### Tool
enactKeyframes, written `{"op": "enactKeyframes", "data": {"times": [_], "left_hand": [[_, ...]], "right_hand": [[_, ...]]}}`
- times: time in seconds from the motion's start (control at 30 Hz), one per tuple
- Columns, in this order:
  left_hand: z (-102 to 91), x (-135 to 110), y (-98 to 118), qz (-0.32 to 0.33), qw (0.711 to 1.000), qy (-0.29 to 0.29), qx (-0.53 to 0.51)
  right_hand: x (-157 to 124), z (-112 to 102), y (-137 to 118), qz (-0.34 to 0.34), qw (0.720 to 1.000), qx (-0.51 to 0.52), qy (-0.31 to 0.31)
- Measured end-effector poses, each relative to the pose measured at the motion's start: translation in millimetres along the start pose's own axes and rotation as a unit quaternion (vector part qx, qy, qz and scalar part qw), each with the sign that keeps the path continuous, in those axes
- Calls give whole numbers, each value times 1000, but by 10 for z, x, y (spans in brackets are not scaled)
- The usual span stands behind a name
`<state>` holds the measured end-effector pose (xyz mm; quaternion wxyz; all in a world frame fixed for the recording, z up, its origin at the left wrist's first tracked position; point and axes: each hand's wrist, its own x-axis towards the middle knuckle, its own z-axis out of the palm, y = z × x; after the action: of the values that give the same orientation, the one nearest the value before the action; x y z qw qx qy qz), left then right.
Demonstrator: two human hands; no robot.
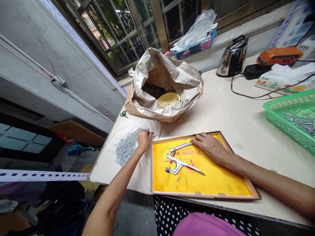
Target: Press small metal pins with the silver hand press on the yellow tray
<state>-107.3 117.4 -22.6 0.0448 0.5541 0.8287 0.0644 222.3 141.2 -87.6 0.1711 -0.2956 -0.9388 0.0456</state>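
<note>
At the right edge of a pile of small silvery metal pins [125,147], my left hand [144,141] is closed with its fingertips together. What it pinches, if anything, is too small to make out. My right hand [209,146] lies palm down over the back of a yellow-lined tray [157,183], its fingers stretched out. Their tips are at the end of the upper handle of metal snap-fastener pliers [177,164]. The pliers lie with handles spread on the yellow cloth. A few small loose pieces [178,179] lie beside them.
A large paper sack [164,113] with dark contents and a yellow dish [169,99] stands behind. Small green scissors [124,114] lie left of it. A green basket [278,118] of metal pieces, a kettle [231,59] and a black cord [248,96] are at right.
</note>
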Motion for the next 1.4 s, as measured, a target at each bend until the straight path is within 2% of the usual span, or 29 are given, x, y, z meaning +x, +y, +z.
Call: {"op": "enactKeyframes", "data": {"times": [0.1, 0.2, 0.37, 0.47, 0.53, 0.67, 0.73, 0.8, 1.0, 1.2, 1.4], "left_hand": [[136, 131, 101, -37, 999, -28, 0], [202, 207, 133, -35, 999, -41, -6], [112, 228, 64, -16, 999, -34, -23], [-9, 30, 76, -1, 997, -23, -68], [-71, -227, 117, 15, 986, -38, -163], [-80, -849, 218, 8, 919, -148, -364], [-36, -1078, 244, -10, 898, -185, -398], [22, -1213, 240, -29, 894, -194, -402], [185, -1336, 156, -78, 894, -189, -399], [274, -1391, 162, -55, 907, -179, -378], [223, -1343, 222, -39, 927, -185, -323]], "right_hand": [[0, 17, 17, -5, 1000, -16, 2], [6, 21, 35, -8, 1000, -25, -9], [21, -61, -12, 10, 1000, -17, 1], [-15, -168, -149, 17, 1000, 15, 8], [-67, -221, -287, 6, 997, 68, -18], [-163, -212, -558, -13, 985, 127, -113], [-181, -163, -639, 0, 982, 117, -150], [-188, -112, -674, 16, 979, 102, -173], [-261, -72, -683, -37, 986, 67, -148], [-283, -106, -717, -55, 988, 34, -143], [-286, -102, -717, -64, 988, 24, -137]]}}
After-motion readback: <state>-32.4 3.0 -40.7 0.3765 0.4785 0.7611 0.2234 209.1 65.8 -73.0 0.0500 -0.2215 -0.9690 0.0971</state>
